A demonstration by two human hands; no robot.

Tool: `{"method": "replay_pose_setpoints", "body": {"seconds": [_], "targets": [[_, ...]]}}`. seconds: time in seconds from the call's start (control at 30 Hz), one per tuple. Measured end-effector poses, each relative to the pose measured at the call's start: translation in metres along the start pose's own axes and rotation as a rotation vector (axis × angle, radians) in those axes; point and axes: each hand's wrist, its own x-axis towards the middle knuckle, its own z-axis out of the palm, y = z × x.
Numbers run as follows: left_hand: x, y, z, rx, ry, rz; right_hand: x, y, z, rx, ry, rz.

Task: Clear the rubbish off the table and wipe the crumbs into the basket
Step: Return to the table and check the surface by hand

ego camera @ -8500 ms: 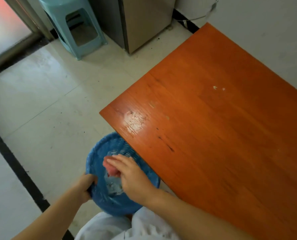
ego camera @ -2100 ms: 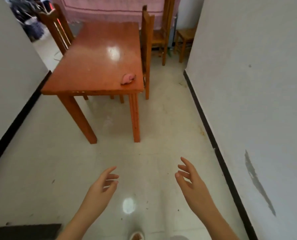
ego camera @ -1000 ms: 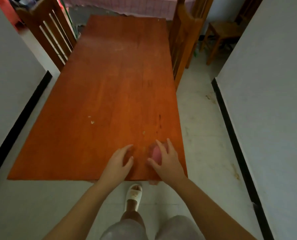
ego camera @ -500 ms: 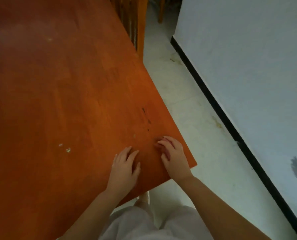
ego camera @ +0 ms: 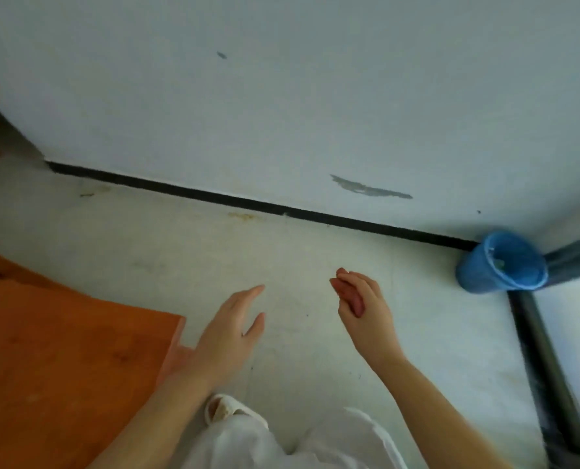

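Right hand (ego camera: 363,306) round pink cloth (ego camera: 349,292) (lengthwise up-left)

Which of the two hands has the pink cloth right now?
The right hand, held over the floor, fingers curled round the pink cloth. The left hand, near the table corner, is open and holds nothing.

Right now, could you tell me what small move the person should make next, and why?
Probably carry the right hand toward the blue basket in the corner. Its fingers hold a pink cloth clear of the table, the basket stands apart on the floor, and the left hand is free.
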Motion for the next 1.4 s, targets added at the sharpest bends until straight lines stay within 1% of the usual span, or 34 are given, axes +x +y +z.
{"method": "replay_pose_setpoints", "body": {"seconds": [0.1,0.27,0.4,0.53,0.8,0.93,1.03,1.13,1.2,1.33,1.4], "targets": [[0.012,0.053,0.056,0.025,-0.102,0.119,-0.033,0.048,-0.066,0.059,0.137,0.117],[0.020,0.135,0.152,0.069,-0.292,0.299,-0.092,0.122,-0.161,0.085,0.342,0.288],[0.021,0.202,0.225,0.107,-0.492,0.418,-0.140,0.166,-0.222,0.155,0.542,0.400],[0.028,0.260,0.289,0.156,-0.682,0.534,-0.179,0.209,-0.258,0.183,0.746,0.545],[0.039,0.362,0.422,0.289,-1.020,0.745,-0.231,0.254,-0.322,0.261,1.135,0.835],[0.016,0.397,0.485,0.371,-1.200,0.875,-0.271,0.263,-0.346,0.323,1.350,0.931],[-0.015,0.409,0.521,0.422,-1.324,0.925,-0.310,0.273,-0.354,0.331,1.498,1.006],[-0.046,0.413,0.561,0.469,-1.404,0.930,-0.357,0.296,-0.360,0.357,1.555,1.060],[-0.069,0.413,0.590,0.513,-1.416,0.943,-0.389,0.318,-0.363,0.360,1.544,1.103],[-0.119,0.404,0.658,0.610,-1.388,0.878,-0.449,0.385,-0.370,0.390,1.460,1.180],[-0.141,0.393,0.697,0.694,-1.376,0.878,-0.469,0.428,-0.373,0.406,1.362,1.237]]}}
